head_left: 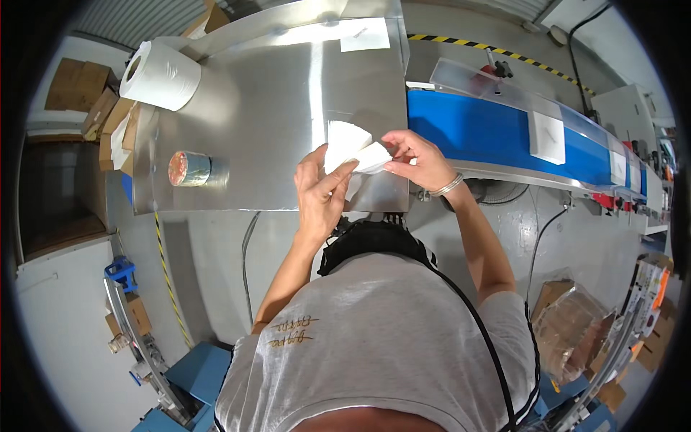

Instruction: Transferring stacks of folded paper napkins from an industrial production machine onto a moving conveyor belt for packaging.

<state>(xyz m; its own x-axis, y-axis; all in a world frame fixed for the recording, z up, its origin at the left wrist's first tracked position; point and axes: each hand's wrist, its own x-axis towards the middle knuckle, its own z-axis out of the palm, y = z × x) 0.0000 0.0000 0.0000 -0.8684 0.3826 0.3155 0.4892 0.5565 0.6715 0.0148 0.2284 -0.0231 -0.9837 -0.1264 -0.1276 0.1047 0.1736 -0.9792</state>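
The left hand (320,191) and right hand (417,160) each pinch a folded white tissue (353,147) between thumb and fingertips over the steel table (273,108) near its 5 o'clock corner. It looks light, limp and tearable, best gripped at folded edges.

One head-worn fisheye view looks steeply down, close over the steel table (273,108).

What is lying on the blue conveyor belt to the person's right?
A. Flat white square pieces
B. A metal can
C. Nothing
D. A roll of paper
A: flat white square pieces lie spaced along the blue conveyor belt.
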